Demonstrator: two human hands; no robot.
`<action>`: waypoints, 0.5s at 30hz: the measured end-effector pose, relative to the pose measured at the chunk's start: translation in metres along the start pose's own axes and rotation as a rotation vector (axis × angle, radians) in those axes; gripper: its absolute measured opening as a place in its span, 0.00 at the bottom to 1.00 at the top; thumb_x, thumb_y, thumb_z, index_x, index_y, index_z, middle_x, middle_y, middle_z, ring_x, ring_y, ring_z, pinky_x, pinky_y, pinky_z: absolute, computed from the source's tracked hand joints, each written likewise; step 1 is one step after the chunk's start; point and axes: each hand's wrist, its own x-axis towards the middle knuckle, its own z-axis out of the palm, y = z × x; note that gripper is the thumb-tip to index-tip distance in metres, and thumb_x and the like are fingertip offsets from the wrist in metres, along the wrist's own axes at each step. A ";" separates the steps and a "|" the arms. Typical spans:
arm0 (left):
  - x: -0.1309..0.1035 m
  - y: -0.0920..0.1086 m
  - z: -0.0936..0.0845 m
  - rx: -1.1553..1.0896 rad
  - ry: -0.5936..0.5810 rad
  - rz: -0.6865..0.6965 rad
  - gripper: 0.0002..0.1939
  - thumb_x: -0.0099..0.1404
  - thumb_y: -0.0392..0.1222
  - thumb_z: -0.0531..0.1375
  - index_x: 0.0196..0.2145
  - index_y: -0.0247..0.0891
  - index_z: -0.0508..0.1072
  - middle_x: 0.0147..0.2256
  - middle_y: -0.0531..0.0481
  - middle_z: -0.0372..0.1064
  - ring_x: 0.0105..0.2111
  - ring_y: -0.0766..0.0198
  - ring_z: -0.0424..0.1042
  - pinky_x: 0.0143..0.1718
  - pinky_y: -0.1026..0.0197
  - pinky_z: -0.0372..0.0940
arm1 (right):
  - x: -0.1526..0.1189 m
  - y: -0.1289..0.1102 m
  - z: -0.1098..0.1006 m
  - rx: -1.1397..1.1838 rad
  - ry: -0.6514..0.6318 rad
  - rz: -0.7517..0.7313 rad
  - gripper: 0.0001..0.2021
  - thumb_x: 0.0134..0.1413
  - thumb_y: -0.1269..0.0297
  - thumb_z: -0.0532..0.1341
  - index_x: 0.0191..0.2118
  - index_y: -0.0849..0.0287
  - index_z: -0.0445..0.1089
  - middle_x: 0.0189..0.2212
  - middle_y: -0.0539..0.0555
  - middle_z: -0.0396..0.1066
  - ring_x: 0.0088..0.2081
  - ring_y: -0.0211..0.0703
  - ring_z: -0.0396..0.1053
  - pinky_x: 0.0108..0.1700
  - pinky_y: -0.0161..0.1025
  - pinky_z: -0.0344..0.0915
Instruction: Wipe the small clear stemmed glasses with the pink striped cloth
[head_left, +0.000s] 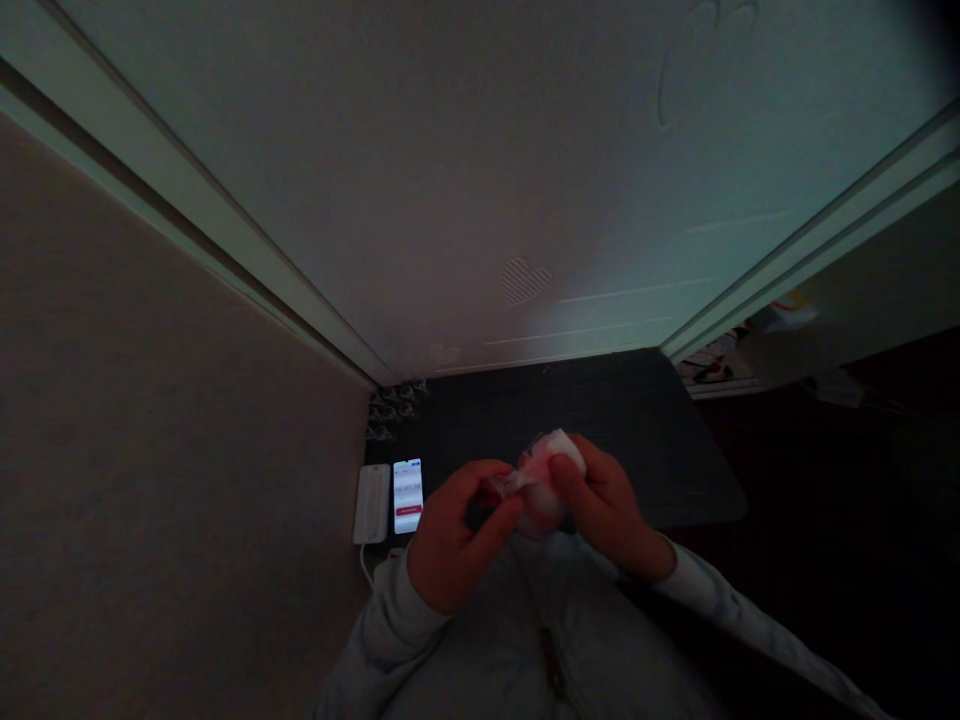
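My left hand (459, 535) pinches one end of a small, partly see-through item (510, 487) with a reddish tint; its kind is hard to make out in the dim light. My right hand (611, 510) is closed on a soft, crumpled white-and-pink wad (544, 485), like tissue or thin cloth. The wad touches the small item, and both are held in front of my body, above the near part of the dark table (480, 420). My fingers hide parts of both.
Several small clear pieces (390, 408) stand in rows at the table's back left corner. A lit phone (408, 495) lies beside a white power bank (372, 503) with a cable (366, 565). A pale panel with a heart relief (525, 280) rises behind the table.
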 end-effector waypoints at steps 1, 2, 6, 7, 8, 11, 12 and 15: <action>0.000 0.000 0.000 0.007 0.002 0.002 0.10 0.56 0.38 0.55 0.38 0.36 0.65 0.32 0.49 0.67 0.30 0.66 0.65 0.31 0.64 0.61 | 0.000 0.000 0.000 0.019 -0.009 -0.007 0.13 0.55 0.59 0.49 0.28 0.60 0.64 0.22 0.49 0.63 0.23 0.35 0.60 0.25 0.33 0.57; 0.000 0.000 0.000 0.014 -0.001 0.005 0.10 0.56 0.39 0.55 0.38 0.36 0.65 0.32 0.49 0.68 0.29 0.66 0.65 0.31 0.64 0.61 | 0.000 0.000 0.000 0.037 -0.016 -0.013 0.13 0.56 0.59 0.48 0.29 0.59 0.64 0.23 0.50 0.64 0.24 0.36 0.61 0.26 0.33 0.58; 0.001 -0.002 -0.001 0.063 -0.012 0.021 0.10 0.56 0.39 0.56 0.38 0.37 0.66 0.33 0.48 0.68 0.30 0.65 0.66 0.32 0.63 0.61 | 0.002 -0.001 -0.001 0.077 -0.037 -0.015 0.11 0.56 0.61 0.49 0.32 0.58 0.65 0.28 0.50 0.66 0.28 0.36 0.63 0.29 0.33 0.59; 0.001 -0.003 -0.001 0.083 -0.007 0.028 0.11 0.56 0.39 0.56 0.38 0.37 0.66 0.34 0.48 0.68 0.31 0.65 0.66 0.32 0.63 0.62 | 0.003 -0.002 -0.001 0.076 -0.046 -0.013 0.10 0.55 0.61 0.50 0.33 0.58 0.65 0.28 0.50 0.66 0.27 0.36 0.62 0.29 0.33 0.59; 0.001 -0.004 -0.001 0.105 0.000 0.041 0.11 0.56 0.39 0.56 0.39 0.37 0.66 0.34 0.48 0.68 0.32 0.64 0.66 0.33 0.62 0.61 | 0.003 -0.002 -0.002 0.074 -0.058 -0.012 0.09 0.54 0.61 0.52 0.32 0.58 0.65 0.27 0.50 0.65 0.27 0.36 0.62 0.28 0.32 0.59; 0.000 -0.007 0.000 0.164 0.029 0.091 0.13 0.56 0.40 0.56 0.40 0.38 0.66 0.35 0.48 0.68 0.34 0.63 0.66 0.34 0.61 0.61 | 0.005 -0.001 -0.002 0.064 -0.074 -0.006 0.07 0.49 0.61 0.57 0.30 0.58 0.66 0.24 0.49 0.64 0.26 0.36 0.61 0.27 0.32 0.58; 0.000 -0.008 0.000 0.177 0.037 0.108 0.12 0.56 0.40 0.56 0.40 0.38 0.66 0.35 0.47 0.68 0.34 0.63 0.66 0.34 0.61 0.61 | 0.005 -0.001 -0.001 0.060 -0.072 -0.003 0.07 0.48 0.61 0.58 0.29 0.58 0.66 0.24 0.49 0.64 0.26 0.36 0.61 0.28 0.33 0.59; 0.001 -0.008 0.000 0.205 0.056 0.171 0.11 0.56 0.39 0.56 0.39 0.38 0.67 0.34 0.47 0.69 0.34 0.62 0.66 0.34 0.60 0.61 | 0.006 0.001 0.000 0.060 -0.064 0.014 0.07 0.46 0.60 0.59 0.28 0.58 0.65 0.24 0.48 0.64 0.26 0.36 0.61 0.28 0.33 0.59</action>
